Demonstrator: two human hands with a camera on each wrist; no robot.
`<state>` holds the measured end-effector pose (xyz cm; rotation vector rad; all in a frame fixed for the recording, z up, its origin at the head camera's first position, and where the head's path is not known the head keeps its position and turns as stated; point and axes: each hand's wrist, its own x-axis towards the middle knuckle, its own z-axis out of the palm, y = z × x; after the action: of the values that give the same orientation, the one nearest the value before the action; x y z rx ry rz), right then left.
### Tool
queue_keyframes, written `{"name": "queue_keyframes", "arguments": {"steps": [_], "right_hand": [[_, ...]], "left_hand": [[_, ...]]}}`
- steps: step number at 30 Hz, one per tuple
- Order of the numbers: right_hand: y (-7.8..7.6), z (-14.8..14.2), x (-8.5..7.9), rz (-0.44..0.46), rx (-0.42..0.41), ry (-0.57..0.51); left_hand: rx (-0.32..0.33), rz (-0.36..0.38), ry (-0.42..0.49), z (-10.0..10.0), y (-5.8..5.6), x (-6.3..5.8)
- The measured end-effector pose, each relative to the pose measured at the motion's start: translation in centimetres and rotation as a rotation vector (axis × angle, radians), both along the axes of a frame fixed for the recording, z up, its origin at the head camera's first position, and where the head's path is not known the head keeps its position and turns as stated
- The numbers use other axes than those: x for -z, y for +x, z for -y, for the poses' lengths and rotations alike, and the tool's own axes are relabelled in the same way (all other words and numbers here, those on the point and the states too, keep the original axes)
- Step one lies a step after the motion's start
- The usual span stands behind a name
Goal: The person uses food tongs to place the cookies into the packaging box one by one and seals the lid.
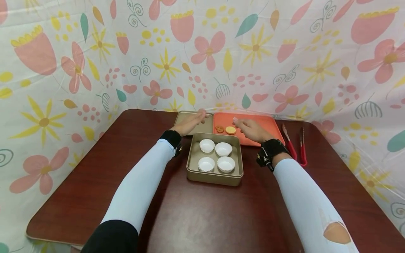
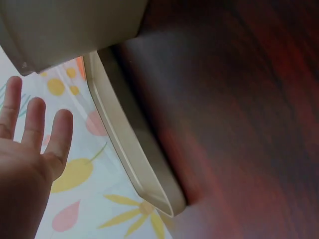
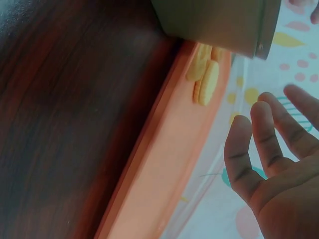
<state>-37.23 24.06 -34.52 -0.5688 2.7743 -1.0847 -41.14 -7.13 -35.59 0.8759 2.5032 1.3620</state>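
Gold tin (image 1: 215, 178) with four white cups (image 1: 223, 149) sits centrally on the desk (image 1: 205, 218). I see the left hand (image 1: 191, 123) and right hand (image 1: 252, 129) hover past it, fingers (image 3: 238, 144) loosely spread, gripping nothing; clearing its rim should keep the cups steady.

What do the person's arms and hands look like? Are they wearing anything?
The left hand and right hand wear no gloves. Each wrist has a black band: left band, right band. The left sleeve and right sleeve are pale bluish-white. Black cloth covers the left sleeve's upper end. The right sleeve has an oval hole.
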Motion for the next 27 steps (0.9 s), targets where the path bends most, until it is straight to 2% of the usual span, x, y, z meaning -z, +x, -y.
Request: {"name": "queue_keyframes", "arguments": {"steps": [6, 12, 18, 23, 27], "right_hand": [[-0.1, -0.1, 0.5, -0.007, -0.02, -0.017], [0.0, 0.0, 1.1, 0.05, -0.024, -0.04], [0.3, 0.2, 1.3, 0.095, -0.069, -0.081], [0.3, 0.7, 1.7, 0.128, -0.102, -0.119], [0.5, 1.1, 2.2, 0.114, -0.104, -0.094]], "left_hand": [[0.057, 0.097, 0.021, 0.1, 0.3, 0.4], [0.052, 0.191, 0.083, 0.2, 1.1, 0.4], [0.067, 0.282, 0.15, 0.0, 1.8, 0.3], [0.071, 0.314, 0.169, -0.3, 2.1, 0.3], [0.076, 0.321, 0.171, -0.3, 2.4, 0.6]]}}
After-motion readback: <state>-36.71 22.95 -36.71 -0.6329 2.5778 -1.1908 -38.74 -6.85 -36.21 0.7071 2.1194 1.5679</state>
